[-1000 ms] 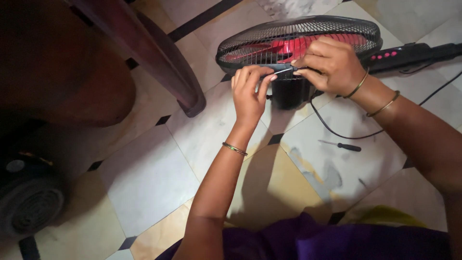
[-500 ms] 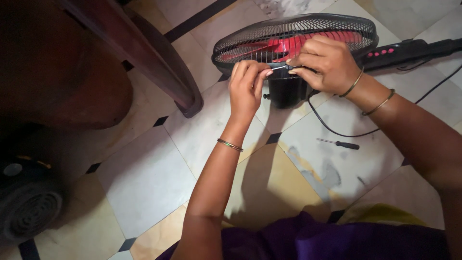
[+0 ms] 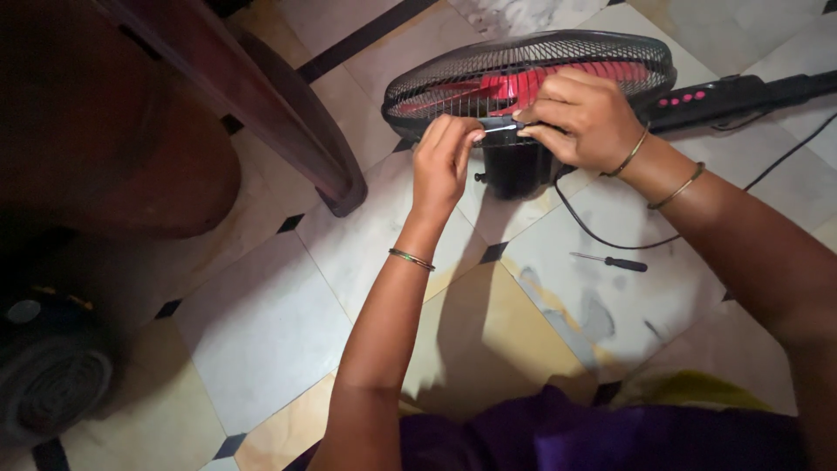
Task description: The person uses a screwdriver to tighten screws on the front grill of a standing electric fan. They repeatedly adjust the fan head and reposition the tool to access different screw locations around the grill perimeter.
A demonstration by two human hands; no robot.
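A fan (image 3: 532, 74) lies on the tiled floor (image 3: 288, 323), its black wire guard facing up and red blades showing through the mesh. Both hands meet at the near rim of the guard, just above the dark motor housing (image 3: 516, 170). The left hand (image 3: 443, 166) comes up from below, its fingers (image 3: 462, 135) curled and pinched on the left end of a small shiny clip or band (image 3: 499, 129) on the rim. The right hand (image 3: 586, 118) comes in from the right and closes its fingers over the other end of the same piece. The clip's long axis runs left to right along the rim, so it lies between the two hands, touching both; neither is clearly nearer. What sort of fastener it is cannot be told, as it is small and partly covered.

The fan's stem (image 3: 741, 94), black with pink buttons, stretches off to the right, and a black cord (image 3: 610, 237) loops over the floor. A small screwdriver (image 3: 610, 261) lies on a tile near the right forearm, apart from both hands. A dark wooden chair leg (image 3: 296, 131) stands to the left.
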